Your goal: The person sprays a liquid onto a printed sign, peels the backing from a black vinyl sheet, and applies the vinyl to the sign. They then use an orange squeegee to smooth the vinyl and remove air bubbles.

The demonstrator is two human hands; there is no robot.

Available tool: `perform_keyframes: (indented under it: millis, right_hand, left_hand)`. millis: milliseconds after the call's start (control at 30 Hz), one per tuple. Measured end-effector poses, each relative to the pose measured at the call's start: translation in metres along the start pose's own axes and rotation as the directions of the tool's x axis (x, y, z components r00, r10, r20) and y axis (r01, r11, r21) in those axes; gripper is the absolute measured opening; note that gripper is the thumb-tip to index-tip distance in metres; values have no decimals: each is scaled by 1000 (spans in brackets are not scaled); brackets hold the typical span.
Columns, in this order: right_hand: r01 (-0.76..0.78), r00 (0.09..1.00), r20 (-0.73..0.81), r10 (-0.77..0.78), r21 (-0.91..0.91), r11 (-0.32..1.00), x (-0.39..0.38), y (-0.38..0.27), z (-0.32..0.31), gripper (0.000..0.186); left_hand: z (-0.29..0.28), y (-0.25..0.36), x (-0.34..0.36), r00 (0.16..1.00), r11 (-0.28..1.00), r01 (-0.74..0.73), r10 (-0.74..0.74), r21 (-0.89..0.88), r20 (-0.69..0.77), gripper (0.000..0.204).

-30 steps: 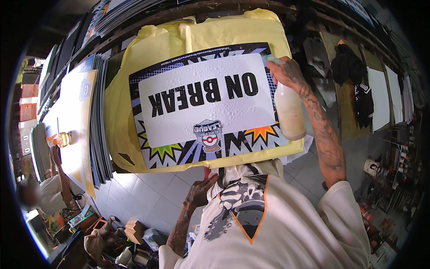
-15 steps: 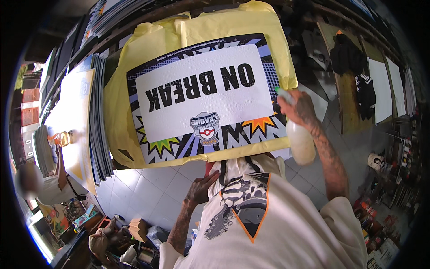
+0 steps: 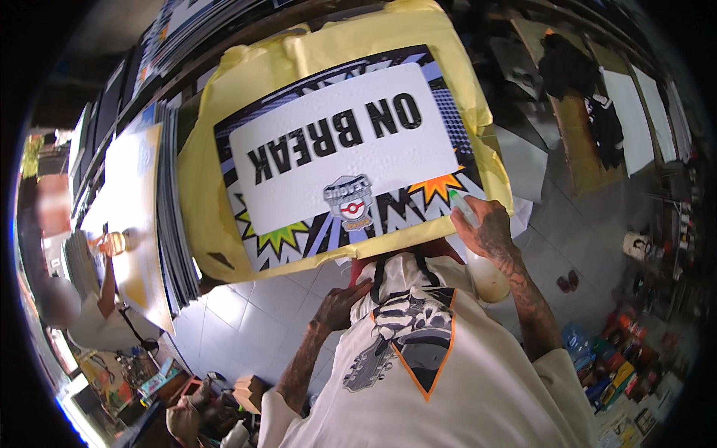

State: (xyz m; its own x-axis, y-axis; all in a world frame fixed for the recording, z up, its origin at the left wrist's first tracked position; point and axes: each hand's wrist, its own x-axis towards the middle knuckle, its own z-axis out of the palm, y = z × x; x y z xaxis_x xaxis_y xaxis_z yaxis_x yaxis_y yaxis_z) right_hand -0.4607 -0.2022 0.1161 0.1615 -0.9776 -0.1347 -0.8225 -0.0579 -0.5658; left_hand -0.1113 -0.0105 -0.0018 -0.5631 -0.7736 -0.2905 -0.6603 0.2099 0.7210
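My right hand [image 3: 485, 228] is closed around a translucent spray bottle [image 3: 485, 276] with a green-tipped nozzle, just below the lower right corner of a sign. The sign [image 3: 333, 119] has a white centre with large black lettering, droplets, a small emblem and a comic-burst border. It lies on crumpled yellow paper [image 3: 212, 149]. My left hand [image 3: 343, 302] rests at my shirt's waist, fingers extended, with nothing visible in it.
Stacked boards [image 3: 171, 209] stand to the left, where a co-worker [image 3: 93, 321] reaches toward a board. Dark clothing [image 3: 567, 67] lies on boards to the right. Tiled floor [image 3: 246, 321] shows below, with red footwear [image 3: 567, 281] on the right and clutter along both lower sides.
My right hand and the bottle have moved down and toward me, from beside the sign's upper right corner to below its lower right corner. The sign appears higher and slightly turned in view.
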Motion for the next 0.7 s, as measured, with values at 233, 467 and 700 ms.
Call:
perform_keyframes:
  millis: [233,467,700]
  right_hand:
    - [288,956,38,-291,80,954,-26,-52,33,24]
    - [415,896,111,-430,136,900,-38,-120,129,23]
    - [193,947,228,-227,162,968,-29,-135,146,32]
  left_hand:
    - [26,-25,-44,991,996,73,-67,-46,115,76]
    - [56,-30,-111,978,985,169,-163,-37,130,77]
    - [86,-32,-164,966,962,251,-242,-110,86,77]
